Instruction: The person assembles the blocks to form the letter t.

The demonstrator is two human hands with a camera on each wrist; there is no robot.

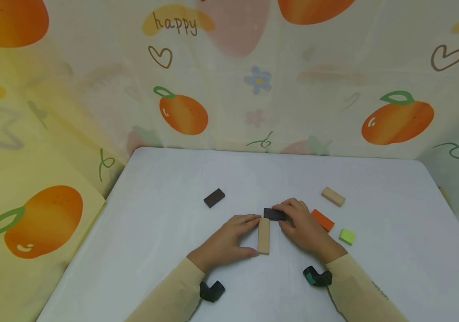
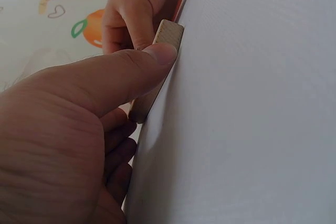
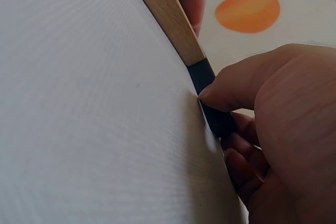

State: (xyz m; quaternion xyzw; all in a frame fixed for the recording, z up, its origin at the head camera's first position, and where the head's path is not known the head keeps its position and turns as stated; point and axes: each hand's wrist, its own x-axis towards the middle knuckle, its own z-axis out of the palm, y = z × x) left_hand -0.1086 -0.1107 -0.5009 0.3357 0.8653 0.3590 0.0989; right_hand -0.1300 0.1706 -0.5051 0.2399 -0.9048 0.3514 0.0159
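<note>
White tabletop [image 1: 165, 188] bears small blocks [image 1: 263, 237] before fruit-printed backdrop [image 1: 310, 107].

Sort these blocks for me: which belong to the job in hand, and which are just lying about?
In the job, it seems:
long wooden block, held by the left hand
dark block, held by the right hand

Apparently just lying about:
second dark block
short wooden block
orange block
green block

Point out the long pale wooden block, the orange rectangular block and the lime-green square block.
Long pale wooden block [image 1: 263, 236]: head view, top face.
Orange rectangular block [image 1: 323, 220]: head view, top face.
Lime-green square block [image 1: 347, 235]: head view, top face.
</note>
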